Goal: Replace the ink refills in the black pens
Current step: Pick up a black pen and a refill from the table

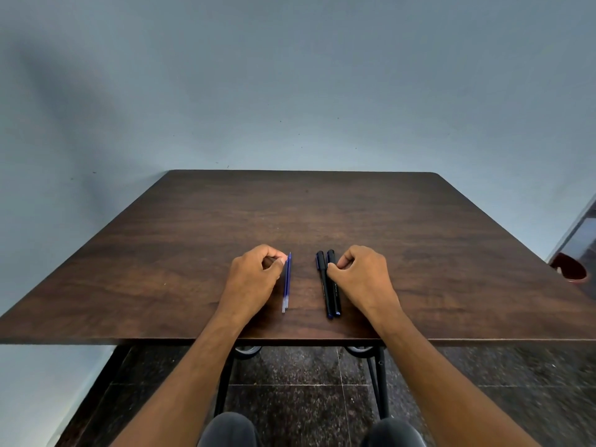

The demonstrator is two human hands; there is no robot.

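Two blue ink refills (286, 285) lie side by side on the dark wooden table (193, 253), tips pointing away from me. My left hand (254, 279) rests just left of them, fingers curled, thumb and forefinger pinched against the refills near their tips. Two black pens (328, 291) lie parallel a little to the right, caps on. My right hand (361, 279) rests beside them, fingers curled, with thumb and forefinger closed on the cap end of the right-hand pen. Both pens and both refills lie flat on the table.
The table's near edge (290, 341) runs just above my knees (229, 430). A pale blue wall stands behind the table. A dark red bucket (569, 267) sits on the floor past the table's right edge. Black metal table legs (379, 382) stand below.
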